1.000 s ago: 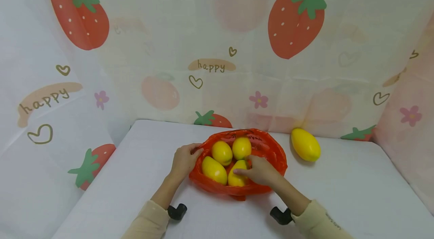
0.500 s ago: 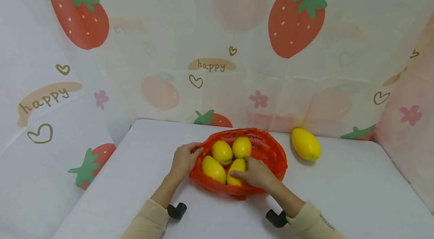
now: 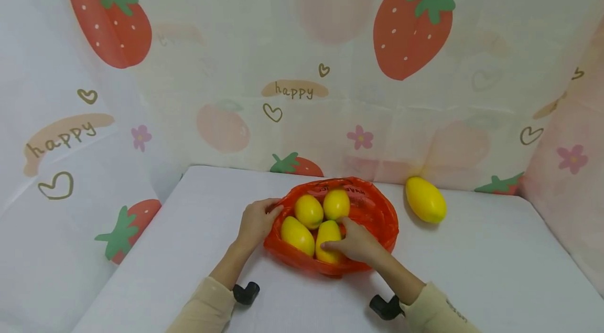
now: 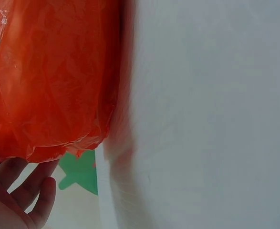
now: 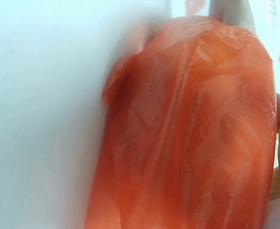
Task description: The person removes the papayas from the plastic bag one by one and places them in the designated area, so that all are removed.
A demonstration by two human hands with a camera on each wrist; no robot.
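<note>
A red plastic bag (image 3: 377,217) sits on the table with its mouth wide, holding several yellow lemons. At its left side my left hand (image 3: 257,223) holds the rim; in the left wrist view its fingers (image 4: 32,186) show behind the bag. My right hand (image 3: 358,241) reaches over the front right rim and grips the front right lemon (image 3: 326,254), thumb on top and fingers along its far right side. Beside that one lies another lemon (image 3: 297,236). Two more, a left one (image 3: 309,211) and a right one (image 3: 337,204), lie behind. The bag's wall hides most of the right hand in the right wrist view.
A single lemon (image 3: 425,200) lies outside the bag at the back right of the white table (image 3: 495,259). Behind the table hangs a curtain (image 3: 231,71) printed with strawberries. A black wrist mount (image 3: 246,293) juts from each sleeve.
My right hand has shifted slightly left with the front right lemon, which now stands more upright against its neighbour. The left hand stays at the rim.
</note>
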